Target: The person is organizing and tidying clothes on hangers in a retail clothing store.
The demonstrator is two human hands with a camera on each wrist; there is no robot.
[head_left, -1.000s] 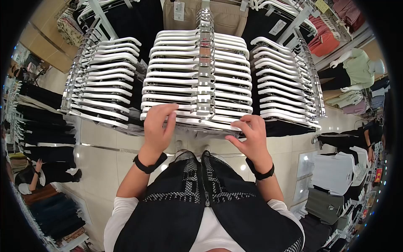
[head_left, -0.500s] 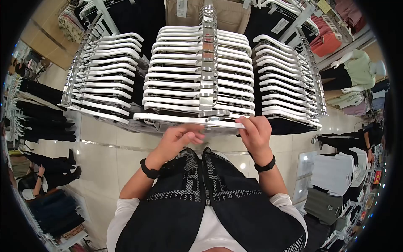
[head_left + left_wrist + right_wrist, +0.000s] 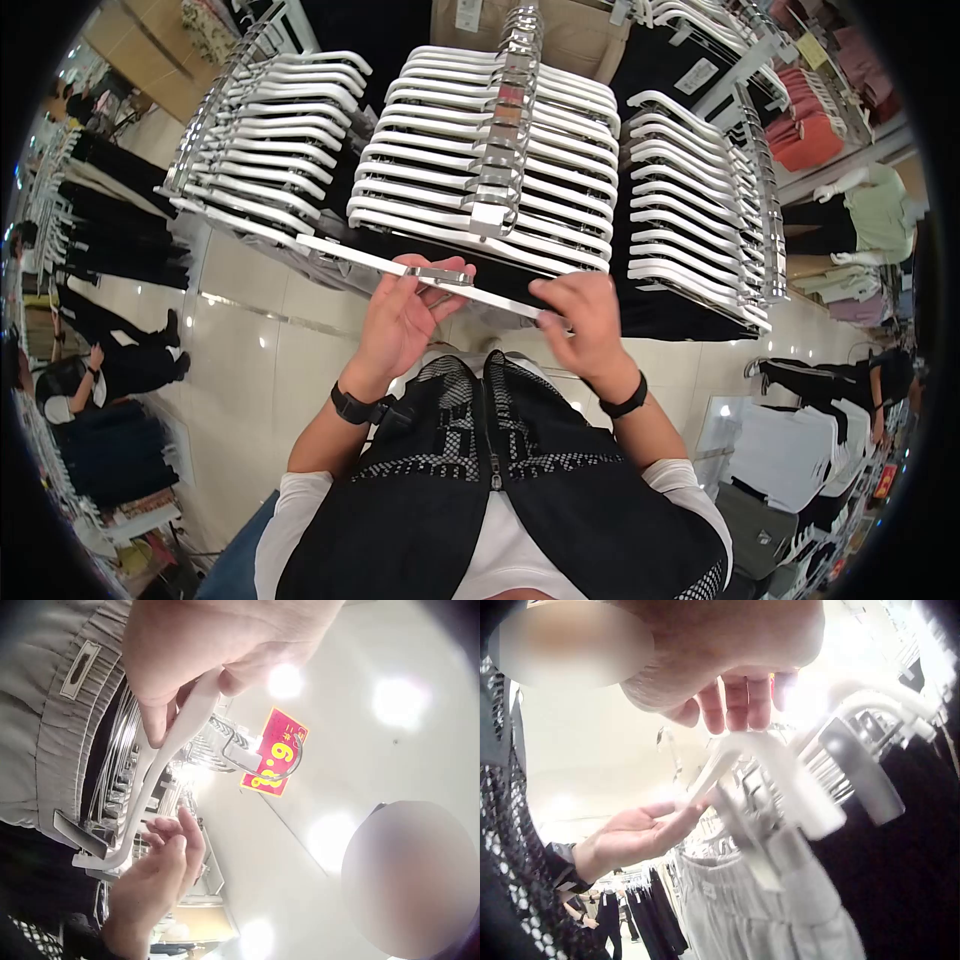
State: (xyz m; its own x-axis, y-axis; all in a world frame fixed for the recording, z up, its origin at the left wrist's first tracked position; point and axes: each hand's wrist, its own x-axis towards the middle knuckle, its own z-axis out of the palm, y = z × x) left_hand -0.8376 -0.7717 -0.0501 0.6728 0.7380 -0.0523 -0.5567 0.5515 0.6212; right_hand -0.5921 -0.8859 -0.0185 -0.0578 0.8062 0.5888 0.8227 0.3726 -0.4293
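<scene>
A white clip hanger (image 3: 350, 255) slants across in front of the rack. My left hand (image 3: 398, 325) grips it near the middle, by the metal hook; in the left wrist view the thumb and fingers pinch the bar. Light grey trousers (image 3: 780, 904) with a gathered waistband hang from its clips. Close by the hanger's right end is my right hand (image 3: 590, 325), fingers loosely bent and nothing held. The left wrist view shows a gap between this hand and the bar.
Behind stands a central row of white hangers (image 3: 430, 145), with side rows at left (image 3: 285, 120) and right (image 3: 690, 200). A mannequin (image 3: 875, 215) stands at the right. Two other people are at the sides. A red price sign (image 3: 277, 754) hangs overhead.
The front hanger has come away from the central row toward me and now tilts down to the right. My left hand has taken hold of it; my right hand has let go of its end.
</scene>
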